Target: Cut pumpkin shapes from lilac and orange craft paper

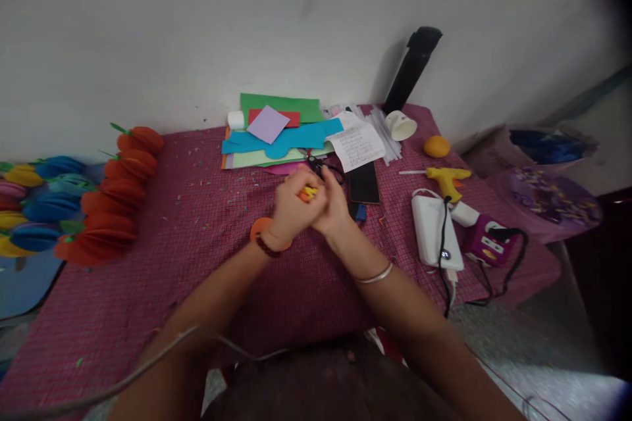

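We look down on a table covered in red-and-blue checked cloth [172, 223]. At its left we find a row of orange paper pumpkin shapes [121, 191] with green tips. Near the wall lies a pile of coloured sheets [306, 107], green, blue, red and lilac among them. To the right we see a white rectangular device [430, 227]. Over the middle of the table, the person's left hand [296, 205] is curled closed, and the right hand [336, 208] presses against it; we cannot tell how far the right is closed or whether it grips anything. Beyond it lies a flat black phone [364, 182]. A flat orange disc [257, 227] shows partly behind the left wrist. Smallest, a yellow-and-orange piece [309, 193] pokes out of the left hand's curled fingers, its shape mostly hidden.
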`<state>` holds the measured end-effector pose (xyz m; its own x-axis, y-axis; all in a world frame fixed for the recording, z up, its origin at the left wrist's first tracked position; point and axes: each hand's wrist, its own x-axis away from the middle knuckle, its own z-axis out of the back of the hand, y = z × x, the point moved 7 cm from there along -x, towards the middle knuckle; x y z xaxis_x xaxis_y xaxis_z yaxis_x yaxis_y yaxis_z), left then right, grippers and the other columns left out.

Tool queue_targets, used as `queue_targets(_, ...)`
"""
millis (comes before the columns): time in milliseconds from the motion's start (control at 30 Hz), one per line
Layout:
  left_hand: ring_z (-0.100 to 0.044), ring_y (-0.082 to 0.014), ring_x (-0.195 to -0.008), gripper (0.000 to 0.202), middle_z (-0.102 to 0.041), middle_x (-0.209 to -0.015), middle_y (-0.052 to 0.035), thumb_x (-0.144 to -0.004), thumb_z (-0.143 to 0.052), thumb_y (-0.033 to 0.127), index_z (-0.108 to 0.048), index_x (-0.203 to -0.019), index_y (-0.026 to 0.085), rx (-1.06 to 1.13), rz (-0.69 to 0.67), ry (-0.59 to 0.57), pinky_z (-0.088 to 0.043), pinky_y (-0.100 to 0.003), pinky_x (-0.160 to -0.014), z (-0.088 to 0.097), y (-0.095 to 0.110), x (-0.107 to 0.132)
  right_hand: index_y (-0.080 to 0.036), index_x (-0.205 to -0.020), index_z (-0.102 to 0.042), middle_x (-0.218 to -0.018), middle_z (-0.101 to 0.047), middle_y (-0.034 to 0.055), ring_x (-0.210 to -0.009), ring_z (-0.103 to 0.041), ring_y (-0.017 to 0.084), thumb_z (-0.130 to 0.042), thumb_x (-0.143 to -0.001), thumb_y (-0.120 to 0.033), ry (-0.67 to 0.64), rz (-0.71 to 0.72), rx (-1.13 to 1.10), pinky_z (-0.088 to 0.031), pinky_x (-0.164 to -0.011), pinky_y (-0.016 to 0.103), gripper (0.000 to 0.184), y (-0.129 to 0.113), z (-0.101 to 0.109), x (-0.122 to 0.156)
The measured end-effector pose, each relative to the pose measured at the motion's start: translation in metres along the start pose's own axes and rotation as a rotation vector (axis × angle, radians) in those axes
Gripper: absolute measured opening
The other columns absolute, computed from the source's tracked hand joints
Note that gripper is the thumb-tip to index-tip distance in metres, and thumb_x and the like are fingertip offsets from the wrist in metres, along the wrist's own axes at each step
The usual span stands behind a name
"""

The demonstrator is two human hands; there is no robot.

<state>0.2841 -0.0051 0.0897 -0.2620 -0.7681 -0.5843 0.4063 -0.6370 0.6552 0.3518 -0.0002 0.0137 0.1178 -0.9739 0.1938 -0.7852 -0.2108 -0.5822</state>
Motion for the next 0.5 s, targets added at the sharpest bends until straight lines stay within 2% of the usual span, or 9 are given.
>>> queue_targets(33, -0.051, -0.0127, -0.061, 0.008, -0.057, -0.067, 0.0006, -0.077, -0.057, 0.025, -0.054, -0.073, 0.019, -0.074, 0.057, -0.010, -0.042, -0.027, -0.059, 0.016, -0.022, -0.009, -0.022, -0.087, -0.057, -0.085, -0.066, 0.0024, -0.079, -0.063, 0.016, -0.049, -0.085, -0.050, 0.012, 0.016, 0.015, -0.052, -0.071, 0.028, 0.029, 0.003, -0.002, 0.000)
queue_targets(133, -0.050, -0.0140, -0.060, 0.020, -0.055, -0.062, -0.0010, -0.079, -0.055, 0.031, -0.053, -0.066, 0.016, -0.306, 0.188, 0.099, -0.038, -0.027, -0.059, 0.090, -0.098, -0.031, -0.020, -0.087, -0.061, -0.084, -0.068, 0.0020, -0.074, -0.064, 0.012, -0.057, -0.083, -0.034, 0.050, 0.050, 0.173, -0.050, -0.073, 0.026, 0.015, 0.016, -0.003, -0.001)
queue_targets(233, -0.057, -0.0180, -0.073, 0.033, -0.064, -0.077, -0.0056, -0.087, -0.047, 0.044, -0.062, -0.078, 0.016, -0.845, 0.411, -0.044, -0.038, -0.028, -0.065, 0.150, -0.174, -0.034, -0.019, -0.084, -0.062, -0.079, -0.068, 0.0011, -0.066, -0.062, 0.010, -0.055, -0.082, -0.025, 0.043, 0.054, 0.393, -0.048, -0.065, 0.024, 0.009, 0.030, -0.002, -0.004)
queue_targets(267, -0.058, -0.0202, -0.075, 0.037, -0.065, -0.079, -0.0082, -0.088, -0.044, 0.045, -0.064, -0.081, 0.015, -0.894, 0.456, -0.067, -0.038, -0.029, -0.065, 0.165, -0.191, -0.031, -0.019, -0.083, -0.061, -0.076, -0.067, 0.0004, -0.063, -0.061, 0.010, -0.053, -0.082, -0.023, 0.038, 0.060, 0.466, -0.047, -0.062, 0.023, 0.009, 0.033, -0.002, -0.005)
queue_targets(300, -0.059, -0.0218, -0.074, 0.039, -0.066, -0.077, -0.0099, -0.089, -0.041, 0.045, -0.064, -0.080, 0.015, -0.918, 0.480, -0.082, -0.038, -0.030, -0.064, 0.176, -0.204, -0.027, -0.018, -0.081, -0.061, -0.073, -0.066, -0.0002, -0.060, -0.059, 0.010, -0.051, -0.082, -0.020, 0.034, 0.082, 0.545, -0.046, -0.060, 0.023, 0.010, 0.035, -0.001, -0.006)
queue_targets(367, -0.059, -0.0231, -0.071, 0.041, -0.066, -0.075, -0.0118, -0.091, -0.037, 0.042, -0.065, -0.077, 0.015, -0.946, 0.522, -0.123, -0.038, -0.030, -0.063, 0.186, -0.222, -0.019, -0.018, -0.080, -0.061, -0.071, -0.064, -0.0007, -0.059, -0.057, 0.011, -0.049, -0.082, -0.017, 0.021, 0.181, 0.756, -0.044, -0.058, 0.023, 0.012, 0.033, -0.002, -0.005)
queue_targets(500, -0.061, -0.0276, -0.078, 0.046, -0.068, -0.085, -0.0169, -0.092, -0.029, 0.039, -0.067, -0.084, 0.015, -0.996, 0.594, -0.171, -0.040, -0.033, -0.065, 0.184, -0.241, -0.008, -0.018, -0.084, -0.064, -0.082, -0.068, 0.0023, -0.074, -0.060, 0.014, -0.050, -0.082, -0.011, -0.036, 0.422, 1.271, -0.043, -0.068, 0.027, 0.015, 0.026, -0.013, 0.004)
